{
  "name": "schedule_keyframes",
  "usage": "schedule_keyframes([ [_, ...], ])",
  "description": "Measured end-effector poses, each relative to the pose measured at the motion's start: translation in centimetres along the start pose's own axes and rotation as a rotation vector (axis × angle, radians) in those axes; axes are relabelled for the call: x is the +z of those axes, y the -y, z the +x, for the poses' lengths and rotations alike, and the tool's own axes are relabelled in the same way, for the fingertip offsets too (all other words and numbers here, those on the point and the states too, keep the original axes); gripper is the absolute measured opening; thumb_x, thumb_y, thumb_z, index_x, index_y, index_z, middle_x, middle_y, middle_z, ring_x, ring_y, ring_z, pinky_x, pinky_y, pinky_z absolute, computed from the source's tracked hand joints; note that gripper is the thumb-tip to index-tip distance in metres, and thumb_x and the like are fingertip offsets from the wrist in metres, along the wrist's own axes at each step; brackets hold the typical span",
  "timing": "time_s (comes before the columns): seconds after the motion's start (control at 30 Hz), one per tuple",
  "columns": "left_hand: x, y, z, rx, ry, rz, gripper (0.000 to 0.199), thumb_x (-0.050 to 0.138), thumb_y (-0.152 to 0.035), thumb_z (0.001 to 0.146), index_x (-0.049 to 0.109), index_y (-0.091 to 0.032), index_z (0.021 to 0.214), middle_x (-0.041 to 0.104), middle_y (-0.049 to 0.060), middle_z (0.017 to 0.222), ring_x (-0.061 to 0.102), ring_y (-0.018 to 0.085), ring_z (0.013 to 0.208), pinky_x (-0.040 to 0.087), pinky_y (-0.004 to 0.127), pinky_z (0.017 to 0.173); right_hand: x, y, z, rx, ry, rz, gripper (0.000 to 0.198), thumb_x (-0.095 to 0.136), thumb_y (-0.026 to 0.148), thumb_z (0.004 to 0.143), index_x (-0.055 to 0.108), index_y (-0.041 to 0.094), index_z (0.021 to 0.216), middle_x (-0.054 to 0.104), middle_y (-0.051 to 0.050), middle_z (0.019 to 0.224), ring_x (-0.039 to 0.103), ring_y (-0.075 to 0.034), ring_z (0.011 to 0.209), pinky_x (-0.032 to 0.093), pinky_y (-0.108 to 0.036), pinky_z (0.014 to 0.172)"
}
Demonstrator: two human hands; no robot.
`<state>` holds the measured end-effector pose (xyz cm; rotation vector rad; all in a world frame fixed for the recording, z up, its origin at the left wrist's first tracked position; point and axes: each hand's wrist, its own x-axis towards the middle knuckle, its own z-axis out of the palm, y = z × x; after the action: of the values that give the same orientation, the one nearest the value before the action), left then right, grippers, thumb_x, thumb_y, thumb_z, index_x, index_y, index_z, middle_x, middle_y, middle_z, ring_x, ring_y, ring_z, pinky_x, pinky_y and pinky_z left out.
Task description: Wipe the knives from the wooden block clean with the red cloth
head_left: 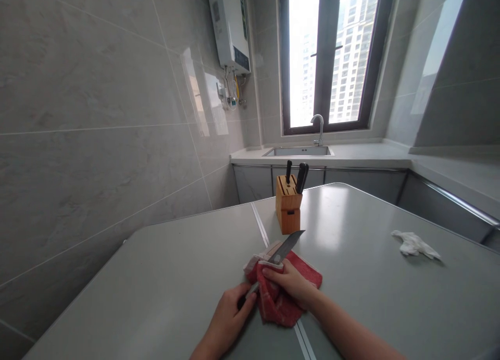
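Observation:
A kitchen knife point(289, 245) points up and to the right over the table, its blade partly wrapped in a red cloth point(279, 302) with a pale edge. My left hand point(233, 310) is closed around the knife's dark handle. With my right hand point(291, 281) I pinch the cloth around the middle of the blade, and the tip sticks out beyond it. Just past the tip stands a wooden knife block point(289, 206), with black-handled knives point(301, 176) in its slots.
The pale table point(187, 266) has a metal seam down its middle. A crumpled white tissue point(416, 244) lies on the right side. Behind are a counter with a sink point(299, 151), a faucet point(320, 128), a window and a wall-mounted water heater point(230, 29).

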<state>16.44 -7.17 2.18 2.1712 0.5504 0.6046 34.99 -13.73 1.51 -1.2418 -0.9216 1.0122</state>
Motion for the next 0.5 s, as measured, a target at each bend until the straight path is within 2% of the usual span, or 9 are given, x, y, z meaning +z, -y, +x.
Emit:
schedule_keyframes([
  [0.27, -0.02, 0.25, 0.01, 0.006, -0.036, -0.003, 0.033, 0.039, -0.040, 0.091, 0.063, -0.017, 0.089, 0.067, 0.005, 0.085, 0.058, 0.020, 0.079, 0.043, 0.026, 0.074, -0.06, 0.27, -0.06, 0.033, -0.021, -0.065, 0.051, 0.069, 0.051, 0.067, 0.060, 0.016, 0.103, 0.067, -0.008, 0.104, 0.059, -0.027, 0.102, 0.044, -0.039, 0.090],
  [0.5, 0.14, 0.94, -0.08, -0.005, -0.089, 0.042, 0.033, 0.041, -0.040, 0.091, 0.062, -0.016, 0.082, 0.065, 0.003, 0.077, 0.055, 0.018, 0.070, 0.040, 0.024, 0.066, -0.10, 0.03, 0.04, 0.009, -0.021, -0.062, 0.051, 0.070, 0.050, 0.066, 0.060, 0.017, 0.104, 0.066, -0.007, 0.107, 0.058, -0.027, 0.106, 0.043, -0.039, 0.093],
])
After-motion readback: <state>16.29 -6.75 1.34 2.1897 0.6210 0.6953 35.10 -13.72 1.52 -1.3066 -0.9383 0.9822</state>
